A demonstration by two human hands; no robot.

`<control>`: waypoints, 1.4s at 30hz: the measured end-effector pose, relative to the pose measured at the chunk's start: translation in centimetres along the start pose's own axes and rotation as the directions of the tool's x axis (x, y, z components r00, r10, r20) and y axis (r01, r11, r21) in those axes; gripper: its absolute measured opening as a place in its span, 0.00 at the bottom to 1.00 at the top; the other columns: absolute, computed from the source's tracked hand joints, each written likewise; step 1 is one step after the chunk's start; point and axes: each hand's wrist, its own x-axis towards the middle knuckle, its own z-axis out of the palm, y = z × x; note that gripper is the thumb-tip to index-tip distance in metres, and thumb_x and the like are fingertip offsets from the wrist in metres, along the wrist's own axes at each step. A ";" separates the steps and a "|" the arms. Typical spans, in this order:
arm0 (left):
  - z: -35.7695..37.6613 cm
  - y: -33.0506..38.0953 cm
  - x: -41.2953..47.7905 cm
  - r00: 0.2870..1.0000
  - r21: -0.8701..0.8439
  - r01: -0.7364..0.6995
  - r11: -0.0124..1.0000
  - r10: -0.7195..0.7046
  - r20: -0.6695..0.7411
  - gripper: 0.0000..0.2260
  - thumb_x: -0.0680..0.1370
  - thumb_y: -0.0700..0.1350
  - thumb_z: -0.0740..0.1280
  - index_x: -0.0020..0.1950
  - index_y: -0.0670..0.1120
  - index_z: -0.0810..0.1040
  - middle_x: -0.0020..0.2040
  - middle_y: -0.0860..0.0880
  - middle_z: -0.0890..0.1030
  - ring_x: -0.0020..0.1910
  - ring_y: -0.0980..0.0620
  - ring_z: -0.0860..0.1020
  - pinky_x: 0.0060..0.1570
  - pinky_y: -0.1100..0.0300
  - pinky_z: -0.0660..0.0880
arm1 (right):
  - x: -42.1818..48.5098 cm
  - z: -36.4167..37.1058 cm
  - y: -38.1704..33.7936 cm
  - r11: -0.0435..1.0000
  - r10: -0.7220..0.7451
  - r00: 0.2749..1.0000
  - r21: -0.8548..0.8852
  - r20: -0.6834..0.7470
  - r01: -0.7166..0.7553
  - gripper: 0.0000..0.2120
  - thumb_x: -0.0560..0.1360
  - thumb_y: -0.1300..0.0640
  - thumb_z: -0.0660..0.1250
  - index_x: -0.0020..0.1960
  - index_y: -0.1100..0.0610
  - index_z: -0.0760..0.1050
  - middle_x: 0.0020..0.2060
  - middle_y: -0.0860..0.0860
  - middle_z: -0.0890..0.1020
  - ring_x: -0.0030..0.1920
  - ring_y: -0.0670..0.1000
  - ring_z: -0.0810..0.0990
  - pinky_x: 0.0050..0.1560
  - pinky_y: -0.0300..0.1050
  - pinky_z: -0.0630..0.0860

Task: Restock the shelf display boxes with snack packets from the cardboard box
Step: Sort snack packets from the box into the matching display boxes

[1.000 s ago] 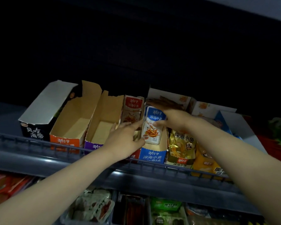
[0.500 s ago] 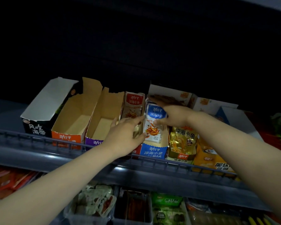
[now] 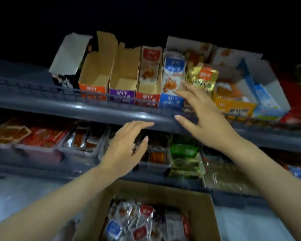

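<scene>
A row of display boxes stands on the upper shelf. The orange-fronted box (image 3: 92, 79) and the purple-fronted box (image 3: 123, 82) hold no packets. A red packet (image 3: 150, 66) stands in the red-fronted box (image 3: 147, 96). Blue-and-white packets (image 3: 173, 73) fill the blue-fronted box (image 3: 171, 101). The cardboard box (image 3: 203, 206) at the bottom holds several red and blue snack packets (image 3: 134, 221). My left hand (image 3: 127, 148) hovers below the shelf edge, fingers spread, holding nothing. My right hand (image 3: 202, 115) is in front of the blue-fronted box, fingers spread, also holding nothing.
A black-and-white display box (image 3: 68, 60) stands at the row's left. Gold packets (image 3: 201, 79), an orange box (image 3: 233, 100) and a light-blue box (image 3: 266, 101) lie to the right. A wire rail (image 3: 42, 89) fronts the upper shelf. Trays of packets (image 3: 45, 136) fill the lower shelf.
Both hands have let go of the blue-and-white packets and drawn back down from the upper shelf. The view has tilted down, so the cardboard box now shows.
</scene>
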 end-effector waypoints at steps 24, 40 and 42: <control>3.5 -12.9 -23.2 0.694 0.478 0.494 0.726 -0.661 0.287 0.39 0.77 0.62 0.60 0.78 0.49 0.42 0.78 0.48 0.53 0.76 0.48 0.56 0.73 0.54 0.52 | -26.7 38.1 -8.8 0.546 0.269 0.164 -0.010 0.949 -0.838 0.31 0.74 0.48 0.70 0.72 0.55 0.64 0.69 0.52 0.72 0.67 0.53 0.72 0.64 0.43 0.69; 4.6 -13.3 -23.2 0.681 0.397 0.590 0.703 -0.698 0.223 0.38 0.76 0.60 0.64 0.78 0.52 0.46 0.77 0.49 0.59 0.74 0.47 0.62 0.72 0.52 0.58 | -29.2 42.4 -11.5 0.571 0.521 0.186 -0.178 0.833 -0.801 0.17 0.74 0.52 0.68 0.62 0.53 0.77 0.60 0.52 0.79 0.61 0.54 0.77 0.60 0.43 0.74; 4.6 -13.3 -23.2 0.679 0.392 0.596 0.701 -0.701 0.221 0.38 0.76 0.60 0.63 0.78 0.52 0.46 0.77 0.48 0.60 0.74 0.47 0.62 0.72 0.51 0.59 | -29.4 42.5 -11.2 0.590 0.479 0.191 -0.153 0.857 -0.793 0.14 0.74 0.52 0.67 0.58 0.53 0.80 0.57 0.52 0.81 0.58 0.53 0.79 0.57 0.41 0.74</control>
